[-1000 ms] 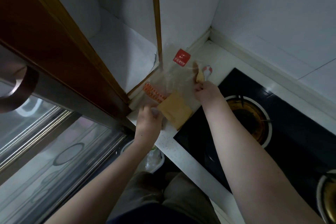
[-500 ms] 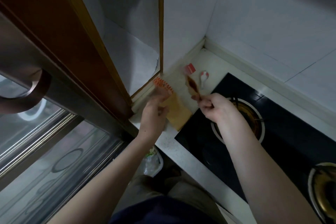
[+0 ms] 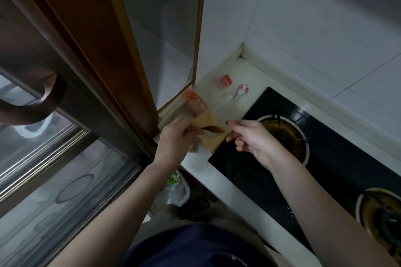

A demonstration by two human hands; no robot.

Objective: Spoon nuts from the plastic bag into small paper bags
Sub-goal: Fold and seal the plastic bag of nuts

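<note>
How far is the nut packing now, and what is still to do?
Nothing looks finished. In hand: the left hand holds a paper bag open while the right hand tips a brown spoon at its mouth. The plastic bag lies behind on the counter. Left: more spoonfuls; other paper bags are not visible.

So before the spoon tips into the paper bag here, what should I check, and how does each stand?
1. Left hand holds the paper bag: ok.
2. Right hand holds the spoon: ok.
3. Spoon tip is at the bag's mouth: ok.
4. Mouth open wide enough: cannot tell, too dark.
5. Nuts on the spoon: cannot tell, blurred.
6. Plastic bag lies on the counter behind, within reach for another scoop: ok.
</note>
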